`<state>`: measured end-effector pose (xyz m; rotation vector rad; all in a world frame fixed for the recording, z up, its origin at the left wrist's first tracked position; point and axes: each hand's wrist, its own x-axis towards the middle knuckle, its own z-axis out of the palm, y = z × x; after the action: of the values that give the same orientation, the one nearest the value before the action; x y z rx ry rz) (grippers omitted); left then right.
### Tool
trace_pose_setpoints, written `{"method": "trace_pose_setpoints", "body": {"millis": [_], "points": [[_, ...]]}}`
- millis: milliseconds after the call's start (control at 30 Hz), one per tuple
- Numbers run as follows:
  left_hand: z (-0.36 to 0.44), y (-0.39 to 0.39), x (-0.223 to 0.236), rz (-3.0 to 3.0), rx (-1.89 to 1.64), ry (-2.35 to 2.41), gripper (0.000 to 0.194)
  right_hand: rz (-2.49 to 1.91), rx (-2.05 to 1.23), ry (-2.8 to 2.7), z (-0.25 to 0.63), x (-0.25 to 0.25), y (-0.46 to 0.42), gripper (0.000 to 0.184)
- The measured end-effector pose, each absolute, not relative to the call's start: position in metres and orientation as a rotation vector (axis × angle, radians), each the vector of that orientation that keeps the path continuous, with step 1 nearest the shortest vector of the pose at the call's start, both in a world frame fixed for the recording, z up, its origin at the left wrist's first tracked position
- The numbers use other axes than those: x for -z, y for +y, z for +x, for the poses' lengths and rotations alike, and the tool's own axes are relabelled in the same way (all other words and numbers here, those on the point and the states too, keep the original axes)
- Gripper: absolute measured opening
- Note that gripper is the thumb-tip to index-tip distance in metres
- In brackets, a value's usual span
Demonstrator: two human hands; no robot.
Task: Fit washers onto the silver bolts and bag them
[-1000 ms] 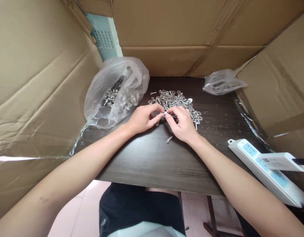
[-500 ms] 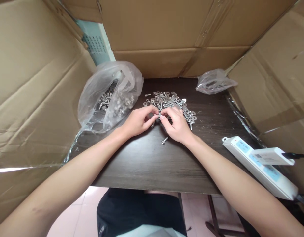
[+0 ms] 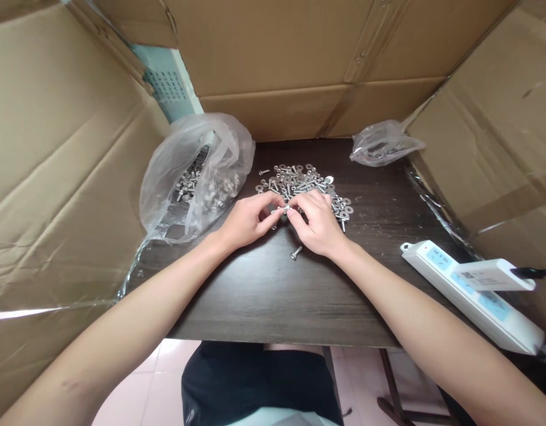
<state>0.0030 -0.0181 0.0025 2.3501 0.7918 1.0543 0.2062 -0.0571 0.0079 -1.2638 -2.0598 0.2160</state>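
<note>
My left hand [image 3: 251, 220] and my right hand [image 3: 316, 223] meet at the near edge of a heap of bolts, nuts and washers [image 3: 299, 177]. Between their fingertips is a small silvery bolt [image 3: 286, 209], pinched from both sides. Fingers cover most of it, so any nut or washer on it cannot be made out. One loose bolt [image 3: 296, 253] lies on the dark table just below my right hand. Another bolt [image 3: 274, 225] shows partly beneath my left fingertips.
A clear plastic bag of bolts [image 3: 197, 183] stands open at the left. Far right lies a smaller plastic bag [image 3: 385, 145]. A white power strip [image 3: 459, 290] with a plugged-in adapter [image 3: 497, 276] sits at the right edge. Cardboard walls [image 3: 273, 53] enclose the table.
The camera view has shifted slightly. Both hands stay in the same place, with only slight finger movement around the bolt.
</note>
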Motion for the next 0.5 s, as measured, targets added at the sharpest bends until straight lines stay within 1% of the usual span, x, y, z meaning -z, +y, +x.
{"method": "trace_pose_setpoints", "body": {"millis": [133,300,500], "points": [[0.0033,-0.0183,-0.0021,2.329,-1.075,0.765,0.008,-1.271,-0.200,-2.073,0.2061,-0.0079,-0.0568,0.016],[0.0041,-0.0192,-0.0027,2.317,-1.086,0.730,0.014,-1.293,-0.247,-2.018,0.2070,-0.0043,-0.0542,0.018],[0.0032,-0.0193,-0.0040,2.327,-1.086,0.743,0.010,-1.294,-0.277,-2.004,0.2070,-0.0047,-0.0539,0.024]]}}
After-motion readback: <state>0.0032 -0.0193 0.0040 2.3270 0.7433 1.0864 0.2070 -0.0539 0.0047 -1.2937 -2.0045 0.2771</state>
